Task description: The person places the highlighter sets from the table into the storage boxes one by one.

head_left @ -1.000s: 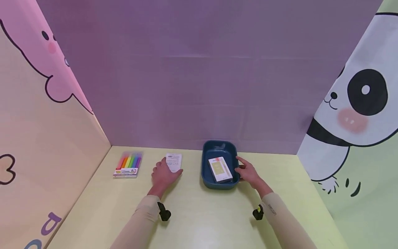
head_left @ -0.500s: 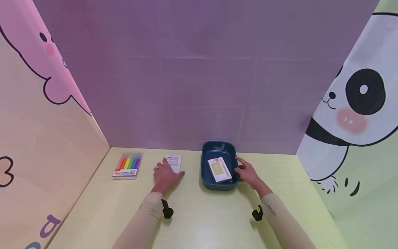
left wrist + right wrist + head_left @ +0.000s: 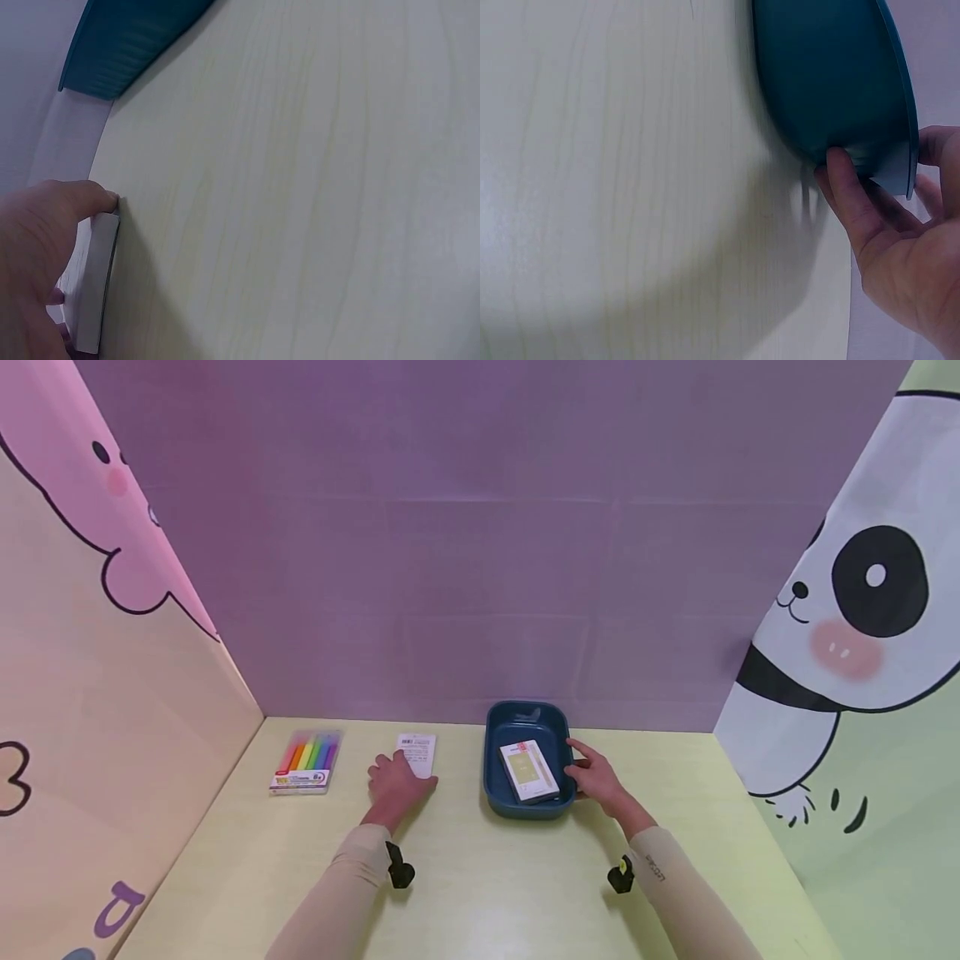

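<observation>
My left hand lies over the near left part of a small flat white box with a barcode and printed text. In the left wrist view its thumb is at one edge of the white box and fingertips show at the other, so the hand grips it across its width. My right hand holds the right wall of a dark blue plastic tray, the wall between thumb and fingers in the right wrist view. Inside that tray, a white box with a yellow panel lies aslant.
A clear pack of several coloured markers lies on the table at the left. The pale wooden table ends at a purple back wall. Printed cartoon panels stand on both sides.
My left thumb spread slightly outward, then came back in to the right edge of the white box. My right hand and the tray have stayed in place. The head view has shifted slightly.
</observation>
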Action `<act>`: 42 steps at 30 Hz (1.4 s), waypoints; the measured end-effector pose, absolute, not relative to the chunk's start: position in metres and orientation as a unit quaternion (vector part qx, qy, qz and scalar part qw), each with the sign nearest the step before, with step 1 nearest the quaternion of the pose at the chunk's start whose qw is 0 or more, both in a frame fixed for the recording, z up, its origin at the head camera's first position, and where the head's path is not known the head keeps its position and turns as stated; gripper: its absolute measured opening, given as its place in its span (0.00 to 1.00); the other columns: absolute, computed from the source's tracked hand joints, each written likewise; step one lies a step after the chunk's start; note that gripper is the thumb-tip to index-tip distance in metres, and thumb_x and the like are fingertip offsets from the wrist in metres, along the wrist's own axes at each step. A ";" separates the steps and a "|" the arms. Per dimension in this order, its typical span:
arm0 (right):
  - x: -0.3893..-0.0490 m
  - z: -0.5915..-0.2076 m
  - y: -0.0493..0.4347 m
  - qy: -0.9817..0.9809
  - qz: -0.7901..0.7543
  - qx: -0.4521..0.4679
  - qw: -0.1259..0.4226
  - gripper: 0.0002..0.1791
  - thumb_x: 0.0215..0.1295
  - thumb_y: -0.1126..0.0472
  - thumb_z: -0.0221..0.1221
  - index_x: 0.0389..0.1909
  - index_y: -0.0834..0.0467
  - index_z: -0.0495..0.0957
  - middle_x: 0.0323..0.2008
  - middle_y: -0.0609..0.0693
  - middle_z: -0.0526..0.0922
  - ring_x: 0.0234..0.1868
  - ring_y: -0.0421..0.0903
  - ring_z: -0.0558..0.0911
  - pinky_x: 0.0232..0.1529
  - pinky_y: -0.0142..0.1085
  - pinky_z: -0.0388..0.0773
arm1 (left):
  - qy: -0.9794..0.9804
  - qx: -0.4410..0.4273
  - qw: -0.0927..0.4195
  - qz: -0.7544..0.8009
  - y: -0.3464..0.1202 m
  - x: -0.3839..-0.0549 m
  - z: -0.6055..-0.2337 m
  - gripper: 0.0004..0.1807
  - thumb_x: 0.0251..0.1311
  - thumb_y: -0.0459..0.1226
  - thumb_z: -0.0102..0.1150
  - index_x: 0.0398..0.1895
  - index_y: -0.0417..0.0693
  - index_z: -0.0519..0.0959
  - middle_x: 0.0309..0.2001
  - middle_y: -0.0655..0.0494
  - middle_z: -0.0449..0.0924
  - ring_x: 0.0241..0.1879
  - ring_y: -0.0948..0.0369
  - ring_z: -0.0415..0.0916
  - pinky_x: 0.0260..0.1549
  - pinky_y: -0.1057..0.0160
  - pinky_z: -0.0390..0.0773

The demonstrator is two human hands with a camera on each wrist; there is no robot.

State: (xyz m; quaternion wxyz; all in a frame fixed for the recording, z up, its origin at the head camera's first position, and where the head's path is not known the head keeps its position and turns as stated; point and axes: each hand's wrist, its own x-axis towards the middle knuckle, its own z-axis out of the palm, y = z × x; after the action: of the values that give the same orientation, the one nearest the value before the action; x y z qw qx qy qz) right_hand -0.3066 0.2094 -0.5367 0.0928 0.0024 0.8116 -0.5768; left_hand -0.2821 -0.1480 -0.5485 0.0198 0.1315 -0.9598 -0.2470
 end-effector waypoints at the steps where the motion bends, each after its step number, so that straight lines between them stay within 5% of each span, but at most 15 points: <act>1: -0.307 -0.537 0.210 0.811 -0.578 0.003 0.092 0.32 0.68 0.67 0.54 0.73 0.52 0.61 0.56 0.69 0.73 0.42 0.55 0.81 0.31 0.47 0.83 | -0.960 0.131 0.020 -0.247 -0.148 -0.282 -0.550 0.47 0.45 0.57 0.68 0.59 0.31 0.66 0.46 0.34 0.64 0.47 0.39 0.64 0.41 0.43 0.71; 24: -0.305 -0.540 0.208 0.808 -0.582 0.014 0.091 0.33 0.68 0.66 0.54 0.73 0.51 0.61 0.57 0.68 0.73 0.42 0.55 0.81 0.32 0.46 0.83 | -0.964 0.070 0.001 -0.256 -0.159 -0.279 -0.562 0.49 0.46 0.55 0.68 0.67 0.37 0.65 0.50 0.38 0.64 0.47 0.44 0.62 0.42 0.48 0.70; 42: -0.305 -0.539 0.208 0.810 -0.580 0.008 0.087 0.33 0.68 0.66 0.53 0.73 0.52 0.60 0.57 0.68 0.73 0.43 0.55 0.81 0.32 0.46 0.83 | -0.960 -0.006 0.074 -0.270 -0.150 -0.275 -0.535 0.48 0.47 0.53 0.70 0.67 0.35 0.66 0.53 0.36 0.66 0.50 0.43 0.62 0.43 0.51 0.70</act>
State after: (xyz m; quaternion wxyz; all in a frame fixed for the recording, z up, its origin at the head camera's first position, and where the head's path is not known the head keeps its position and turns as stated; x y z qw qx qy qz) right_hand -0.3047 0.2080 -0.5386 0.0872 0.0076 0.8096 -0.5804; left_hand -0.2754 -0.1496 -0.5351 0.0736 -0.0064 -0.9599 -0.2705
